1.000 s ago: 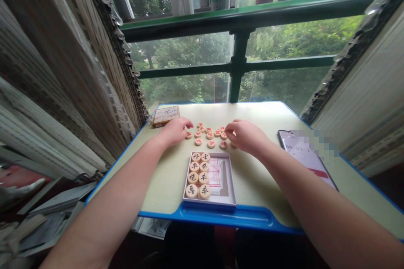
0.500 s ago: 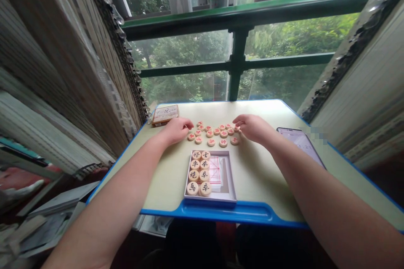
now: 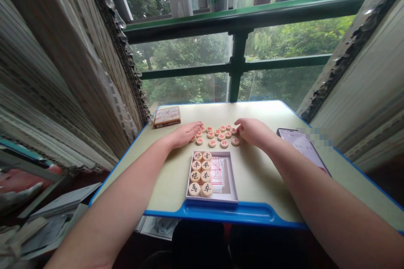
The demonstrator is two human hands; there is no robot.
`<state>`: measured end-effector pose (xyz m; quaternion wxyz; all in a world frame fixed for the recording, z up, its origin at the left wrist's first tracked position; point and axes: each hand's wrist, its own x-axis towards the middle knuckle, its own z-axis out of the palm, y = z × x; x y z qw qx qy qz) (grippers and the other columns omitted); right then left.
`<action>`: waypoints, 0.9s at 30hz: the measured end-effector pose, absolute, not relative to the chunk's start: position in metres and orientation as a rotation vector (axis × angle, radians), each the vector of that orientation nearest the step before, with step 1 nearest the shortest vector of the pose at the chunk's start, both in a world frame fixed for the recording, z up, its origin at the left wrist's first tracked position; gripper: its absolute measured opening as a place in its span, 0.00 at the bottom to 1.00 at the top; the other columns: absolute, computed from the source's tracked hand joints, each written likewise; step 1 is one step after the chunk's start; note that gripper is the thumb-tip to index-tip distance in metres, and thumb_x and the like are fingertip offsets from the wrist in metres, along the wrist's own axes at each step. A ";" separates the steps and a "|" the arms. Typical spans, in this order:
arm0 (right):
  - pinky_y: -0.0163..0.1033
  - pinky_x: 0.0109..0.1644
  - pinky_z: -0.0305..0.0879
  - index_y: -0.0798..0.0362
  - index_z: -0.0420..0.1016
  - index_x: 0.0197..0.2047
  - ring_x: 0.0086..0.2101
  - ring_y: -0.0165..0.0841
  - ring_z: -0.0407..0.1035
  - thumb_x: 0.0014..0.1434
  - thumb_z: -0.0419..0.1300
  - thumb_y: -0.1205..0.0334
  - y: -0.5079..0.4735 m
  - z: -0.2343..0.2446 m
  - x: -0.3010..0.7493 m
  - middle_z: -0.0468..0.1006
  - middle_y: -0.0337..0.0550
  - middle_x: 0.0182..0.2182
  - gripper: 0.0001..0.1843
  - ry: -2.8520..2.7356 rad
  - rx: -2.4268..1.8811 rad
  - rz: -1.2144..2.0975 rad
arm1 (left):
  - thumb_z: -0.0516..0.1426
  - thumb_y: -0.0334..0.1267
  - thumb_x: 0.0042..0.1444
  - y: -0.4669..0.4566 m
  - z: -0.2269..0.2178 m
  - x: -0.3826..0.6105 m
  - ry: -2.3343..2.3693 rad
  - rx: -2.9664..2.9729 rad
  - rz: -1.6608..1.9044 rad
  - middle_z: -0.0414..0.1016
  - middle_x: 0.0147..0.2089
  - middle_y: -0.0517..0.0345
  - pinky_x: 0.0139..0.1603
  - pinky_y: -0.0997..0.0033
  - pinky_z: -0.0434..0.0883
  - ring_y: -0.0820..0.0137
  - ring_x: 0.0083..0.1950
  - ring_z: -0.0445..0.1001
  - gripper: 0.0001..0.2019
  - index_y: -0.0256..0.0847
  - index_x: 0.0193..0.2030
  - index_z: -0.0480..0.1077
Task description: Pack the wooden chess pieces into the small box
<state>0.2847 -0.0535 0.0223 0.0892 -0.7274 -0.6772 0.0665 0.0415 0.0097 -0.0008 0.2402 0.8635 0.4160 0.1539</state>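
Two bare hands lie open and empty on either side of a loose cluster of round wooden red-lettered discs [image 3: 217, 135]: the left hand [image 3: 183, 135] and the right hand [image 3: 253, 132], fingertips just beside it. Black-lettered wooden discs [image 3: 201, 171] fill part of a shallow pale-grey cardboard box [image 3: 211, 199]. Lifting any disc calls for a narrow pinch.

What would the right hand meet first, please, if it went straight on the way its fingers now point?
Probably the red-marked xiangqi piece at the cluster's right end, just ahead of the right hand; depth is unclear.
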 end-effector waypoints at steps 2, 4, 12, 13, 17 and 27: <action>0.35 0.42 0.62 0.54 0.72 0.52 0.41 0.37 0.72 0.55 0.52 0.70 -0.055 0.023 0.284 0.80 0.46 0.41 0.22 -2.040 -2.145 0.207 | 0.43 0.44 0.61 0.006 0.002 0.043 1.154 2.334 0.449 0.69 0.59 0.48 0.58 0.67 0.64 0.65 0.58 0.67 0.23 0.35 0.58 0.65; 0.35 0.40 0.62 0.53 0.74 0.51 0.40 0.36 0.72 0.54 0.53 0.70 -0.055 0.023 0.283 0.80 0.45 0.40 0.21 -2.065 -2.127 0.198 | 0.45 0.43 0.60 0.003 0.004 0.044 1.159 2.324 0.458 0.74 0.52 0.50 0.52 0.68 0.68 0.65 0.52 0.72 0.22 0.36 0.57 0.67; 0.33 0.38 0.62 0.51 0.77 0.46 0.37 0.35 0.71 0.55 0.53 0.67 -0.056 0.022 0.279 0.80 0.46 0.39 0.17 -2.069 -2.097 0.145 | 0.50 0.39 0.57 0.010 0.001 0.043 1.104 2.444 0.518 0.76 0.48 0.52 0.53 0.67 0.67 0.66 0.49 0.73 0.16 0.37 0.45 0.74; 0.34 0.38 0.62 0.51 0.78 0.45 0.37 0.35 0.71 0.56 0.53 0.66 -0.056 0.022 0.278 0.80 0.46 0.39 0.16 -2.073 -2.076 0.132 | 0.50 0.38 0.56 0.010 0.001 0.043 1.120 2.450 0.527 0.77 0.47 0.52 0.52 0.67 0.68 0.66 0.48 0.73 0.15 0.38 0.44 0.74; 0.33 0.42 0.62 0.51 0.79 0.42 0.39 0.33 0.70 0.58 0.52 0.67 -0.057 0.019 0.273 0.78 0.45 0.42 0.15 -2.171 -1.882 0.107 | 0.50 0.34 0.54 0.009 0.001 0.043 1.168 2.451 0.541 0.78 0.43 0.55 0.47 0.70 0.70 0.68 0.43 0.75 0.14 0.38 0.41 0.76; 0.39 0.47 0.61 0.52 0.78 0.43 0.43 0.37 0.66 0.59 0.52 0.65 -0.062 0.015 0.265 0.77 0.46 0.45 0.15 -2.328 -1.701 0.000 | 0.48 0.25 0.48 0.007 -0.001 0.047 1.097 2.453 0.581 0.76 0.50 0.55 0.55 0.70 0.67 0.70 0.51 0.73 0.19 0.37 0.42 0.75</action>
